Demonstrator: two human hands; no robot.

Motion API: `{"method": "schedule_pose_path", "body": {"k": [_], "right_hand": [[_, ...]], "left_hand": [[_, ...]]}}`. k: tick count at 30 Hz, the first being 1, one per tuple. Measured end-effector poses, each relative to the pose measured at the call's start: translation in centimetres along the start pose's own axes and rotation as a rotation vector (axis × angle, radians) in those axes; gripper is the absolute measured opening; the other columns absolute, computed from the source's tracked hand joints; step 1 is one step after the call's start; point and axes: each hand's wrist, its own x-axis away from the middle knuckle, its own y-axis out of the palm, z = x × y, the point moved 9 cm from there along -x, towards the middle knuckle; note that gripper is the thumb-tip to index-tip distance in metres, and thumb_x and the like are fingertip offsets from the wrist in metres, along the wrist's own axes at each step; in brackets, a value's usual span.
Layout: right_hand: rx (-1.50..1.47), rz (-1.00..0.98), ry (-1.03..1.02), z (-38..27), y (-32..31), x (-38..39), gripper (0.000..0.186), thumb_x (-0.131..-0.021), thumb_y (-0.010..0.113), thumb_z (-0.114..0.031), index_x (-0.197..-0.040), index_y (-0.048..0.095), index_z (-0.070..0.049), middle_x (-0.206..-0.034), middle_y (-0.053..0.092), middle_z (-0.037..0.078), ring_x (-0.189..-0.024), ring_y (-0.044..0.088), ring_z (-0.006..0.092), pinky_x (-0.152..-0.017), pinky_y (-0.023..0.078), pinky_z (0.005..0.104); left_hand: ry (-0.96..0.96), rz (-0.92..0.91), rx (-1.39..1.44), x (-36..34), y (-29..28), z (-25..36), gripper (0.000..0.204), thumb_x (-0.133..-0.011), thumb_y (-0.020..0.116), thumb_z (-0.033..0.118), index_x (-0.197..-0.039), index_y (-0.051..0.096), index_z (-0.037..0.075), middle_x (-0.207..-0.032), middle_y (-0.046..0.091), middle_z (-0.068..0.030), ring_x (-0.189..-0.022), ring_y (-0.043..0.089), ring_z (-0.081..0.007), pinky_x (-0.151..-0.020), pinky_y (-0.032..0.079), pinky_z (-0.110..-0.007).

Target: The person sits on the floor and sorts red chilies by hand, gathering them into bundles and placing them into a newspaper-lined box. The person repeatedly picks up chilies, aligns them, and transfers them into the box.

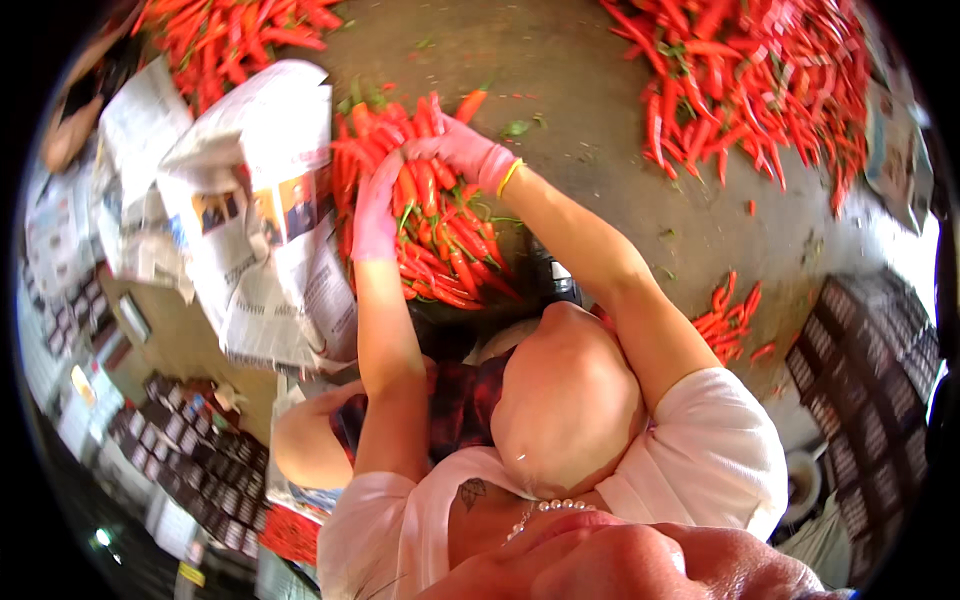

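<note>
Before me lies a heap of red chili peppers [455,245] with green stems, at the left of the middle. Both my hands wear thin pink gloves and press around a bunch of peppers [385,135] at the top of this heap. My left hand [376,212] grips the bunch's near left side, fingers pointing away from me. From the right, my right hand [462,152] reaches over it, closed on the peppers, with a yellow band at its wrist. The fingertips nearly meet, and peppers partly hide them. Sheets of printed newspaper [265,200] stand beside my left hand.
Larger piles of red chilies lie at the far right [740,90] and far left [235,40]. A few peppers [728,318] rest on the brown floor [590,130] to my right. Dark stacked crates [870,370] stand at the right edge; more dark crates [190,450] are at lower left.
</note>
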Motion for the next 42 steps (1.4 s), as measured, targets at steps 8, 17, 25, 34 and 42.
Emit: {"method": "schedule_pose_path", "body": {"k": [8,17,25,34,42], "right_hand": [[0.361,0.437,0.054,-9.5,-13.7,20.6,0.035,-0.083,0.072,-0.015,-0.114,0.065,-0.002,-0.094,0.067,0.001,-0.084,0.064,0.0112,-0.077,0.053,0.0287],[0.546,0.329,0.132,-13.1,-20.6,21.7,0.047,-0.079,0.072,-0.009,-0.123,0.058,-0.001,-0.101,0.067,0.001,-0.091,0.061,0.0117,-0.082,0.051,0.0279],[0.638,0.178,0.221,-6.6,-11.1,23.9,0.068,-0.078,0.074,-0.018,-0.138,0.048,-0.001,-0.116,0.067,0.014,-0.104,0.063,0.0199,-0.091,0.052,0.0338],[-0.062,0.481,-0.125,-5.6,-16.8,33.3,0.056,-0.085,0.070,-0.017,-0.135,0.051,0.000,-0.126,0.062,0.010,-0.108,0.065,0.0219,-0.095,0.053,0.0420],[-0.387,0.638,-0.510,-9.3,-26.2,29.2,0.039,-0.090,0.062,-0.019,-0.124,0.057,-0.001,-0.117,0.067,0.011,-0.107,0.066,0.0276,-0.095,0.054,0.0458]], "left_hand": [[-0.228,-0.497,0.140,3.0,25.5,-5.2,0.048,-0.091,0.070,0.020,-0.133,0.055,0.001,-0.122,0.065,-0.0068,-0.110,0.064,-0.0159,-0.098,0.049,-0.032],[-0.321,-0.483,0.501,2.3,32.5,-15.4,0.051,-0.095,0.064,0.028,-0.138,0.049,0.005,-0.128,0.060,-0.0056,-0.114,0.061,-0.0172,-0.097,0.050,-0.034],[-0.455,-0.249,0.433,12.8,23.1,-15.2,0.044,-0.096,0.062,0.019,-0.136,0.050,0.005,-0.126,0.060,-0.0064,-0.109,0.062,-0.0162,-0.094,0.051,-0.031],[-0.006,-0.700,-0.021,9.5,33.4,-7.0,0.047,-0.087,0.074,0.013,-0.128,0.055,0.005,-0.112,0.066,-0.0039,-0.104,0.063,-0.0140,-0.092,0.051,-0.032],[-0.206,-0.896,-0.483,-2.8,41.3,-10.1,0.042,-0.088,0.073,0.018,-0.125,0.059,0.005,-0.107,0.069,-0.0046,-0.097,0.062,-0.0129,-0.085,0.051,-0.031]]}}
